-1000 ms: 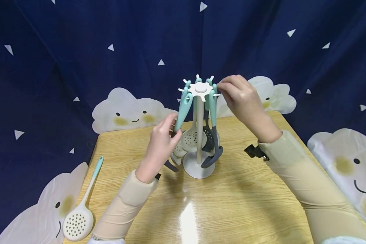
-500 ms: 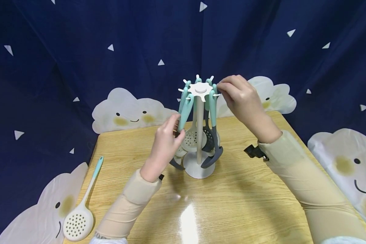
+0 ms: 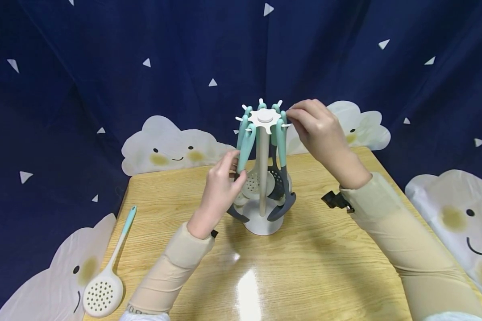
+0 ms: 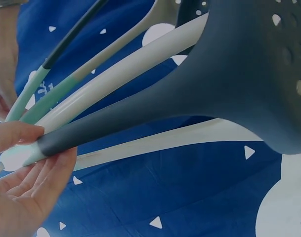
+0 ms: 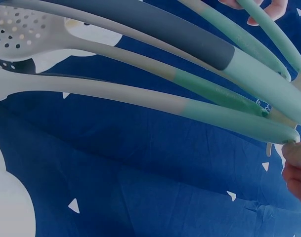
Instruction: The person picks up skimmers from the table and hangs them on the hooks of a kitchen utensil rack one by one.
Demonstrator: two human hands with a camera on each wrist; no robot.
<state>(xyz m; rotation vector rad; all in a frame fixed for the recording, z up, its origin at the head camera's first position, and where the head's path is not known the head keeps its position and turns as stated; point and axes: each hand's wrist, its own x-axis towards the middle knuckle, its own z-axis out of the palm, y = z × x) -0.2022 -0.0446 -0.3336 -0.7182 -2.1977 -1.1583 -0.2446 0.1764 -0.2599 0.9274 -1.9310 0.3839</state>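
A white utensil rack (image 3: 261,223) stands on the table, with several teal-handled kitchen utensils hanging from its hooks. My left hand (image 3: 218,189) holds a dark slotted turner (image 4: 135,111), thumb on one side and fingers on the other, where teal meets dark. Its handle top is at a front-left hook in the head view. My right hand (image 3: 315,131) is at the rack's upper right, thumb and fingertips pinching the teal handle end of a pale utensil (image 5: 135,94). That utensil's head runs out of the right wrist view.
A pale skimmer (image 3: 103,294) with a teal handle lies on the wooden table (image 3: 313,267) at the left. A dark utensil (image 3: 283,196) hangs at the rack's front right. Behind the table hangs a blue curtain (image 3: 184,53) with cloud shapes.
My left hand has moved a little right, toward the rack's post, bringing the turner to hang more upright. The right hand stays in place. The hanging utensils' lower ends have shifted slightly right.
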